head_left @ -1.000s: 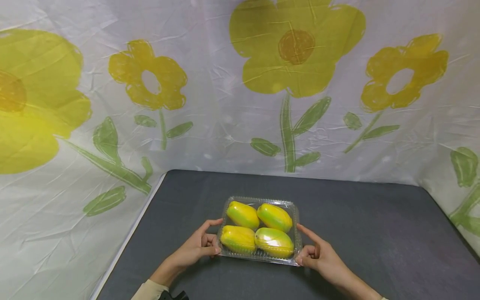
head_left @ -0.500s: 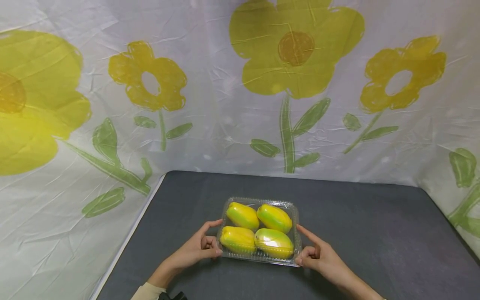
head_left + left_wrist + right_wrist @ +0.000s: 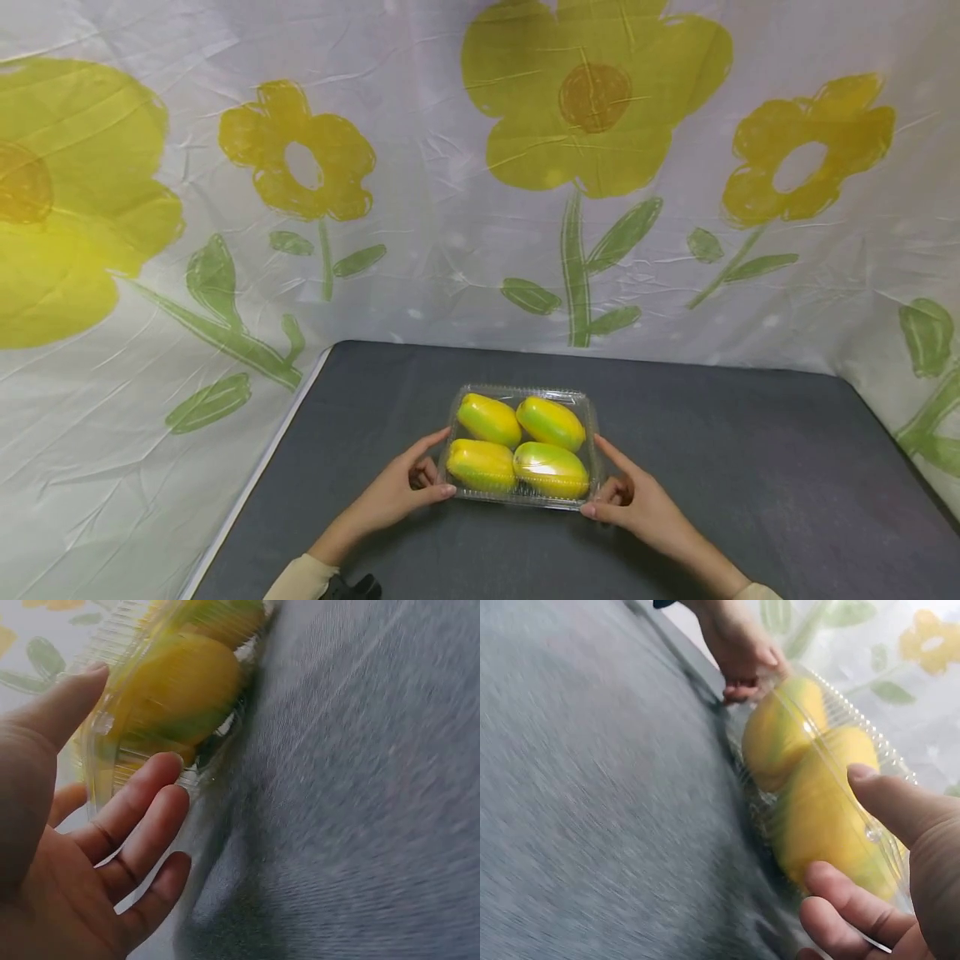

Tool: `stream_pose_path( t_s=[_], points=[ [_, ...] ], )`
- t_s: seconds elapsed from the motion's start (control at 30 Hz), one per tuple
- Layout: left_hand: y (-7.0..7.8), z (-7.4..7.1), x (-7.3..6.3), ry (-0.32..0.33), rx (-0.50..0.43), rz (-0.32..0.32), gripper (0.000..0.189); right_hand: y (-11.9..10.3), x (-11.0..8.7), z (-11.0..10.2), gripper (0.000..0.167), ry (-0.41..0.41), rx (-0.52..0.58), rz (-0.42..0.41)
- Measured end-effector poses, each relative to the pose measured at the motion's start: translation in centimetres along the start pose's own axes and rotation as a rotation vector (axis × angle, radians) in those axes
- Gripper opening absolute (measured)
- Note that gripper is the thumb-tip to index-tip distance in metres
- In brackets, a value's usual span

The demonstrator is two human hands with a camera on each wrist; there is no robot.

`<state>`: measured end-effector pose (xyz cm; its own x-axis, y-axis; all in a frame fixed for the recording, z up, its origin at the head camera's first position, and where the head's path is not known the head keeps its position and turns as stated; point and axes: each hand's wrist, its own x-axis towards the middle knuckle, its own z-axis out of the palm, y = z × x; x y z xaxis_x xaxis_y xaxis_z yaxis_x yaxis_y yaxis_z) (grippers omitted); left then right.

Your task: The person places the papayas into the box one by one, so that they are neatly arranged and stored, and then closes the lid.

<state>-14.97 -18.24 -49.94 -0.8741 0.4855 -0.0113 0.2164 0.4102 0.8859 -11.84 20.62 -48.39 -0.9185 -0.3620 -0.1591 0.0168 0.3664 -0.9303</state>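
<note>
A clear plastic clamshell box [image 3: 517, 500] with a ridged rim is at the middle of the dark table in the head view. Inside lie several yellow-green fruits [image 3: 482, 465], mango- or papaya-like, in two rows. My left hand [image 3: 397, 490] holds the box's left side, index finger along the side and thumb at the near corner. At the opposite side my right hand [image 3: 643, 507] grips it likewise. In the left wrist view the thumb lies on the box's rim [image 3: 105, 724], other fingers loosely bent beside it. Whether the box's bottom touches the table cannot be told.
The dark cloth-covered table [image 3: 750, 467] extends around the box, with a pale left edge. A white curtain [image 3: 435, 250] printed with yellow flowers hangs behind and at the sides. A black strap [image 3: 352, 587] shows at the left wrist.
The box has shifted slightly away from me, both hands moving with it. My thumbs now lie further onto its near corners. The fruits keep their arrangement.
</note>
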Motion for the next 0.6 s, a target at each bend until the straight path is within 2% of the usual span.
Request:
stream_pose_path(
  t_s=[0.17, 0.4, 0.6],
  points=[
    [-0.3, -0.4, 1.3, 0.06, 0.064, 0.013, 0.08, 0.0, 1.6, -0.6, 0.101, 0.007, -0.067, -0.041],
    [-0.2, -1.5, 3.3, 0.079, 0.153, 0.052, 0.076, -0.6, 3.8, -1.6, 0.101, 0.032, -0.142, -0.038],
    [0.0, -2.3, 5.0, 0.086, 0.197, 0.02, 0.075, -0.9, 5.1, -2.2, 0.1, 0.052, -0.201, -0.074]
  ],
)
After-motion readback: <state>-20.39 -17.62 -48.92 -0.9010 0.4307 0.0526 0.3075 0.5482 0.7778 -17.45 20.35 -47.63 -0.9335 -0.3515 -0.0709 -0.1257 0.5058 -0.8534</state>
